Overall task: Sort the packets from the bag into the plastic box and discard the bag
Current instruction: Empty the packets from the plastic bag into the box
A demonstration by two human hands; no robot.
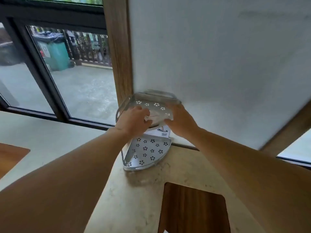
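- Standing in a corner: two-tier corner rack [146, 152] on pale stone counter [143, 190], white wall [218, 64] behind, window [67, 73] to the left.
- Left hand [133, 121] and right hand [180, 122]: fingers curled on a clear plastic box [158, 117], possibly lidded, at the upper tier.

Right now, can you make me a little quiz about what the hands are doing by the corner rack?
1. True or false: both hands are at the upper shelf of the corner rack.
2. The holes in the lower shelf look like: A) stars B) flowers C) squares
3. What stands outside the window?

Key
1. True: left hand and right hand hold a clear box at the upper shelf.
2. B, on the lower shelf.
3. A green bin.
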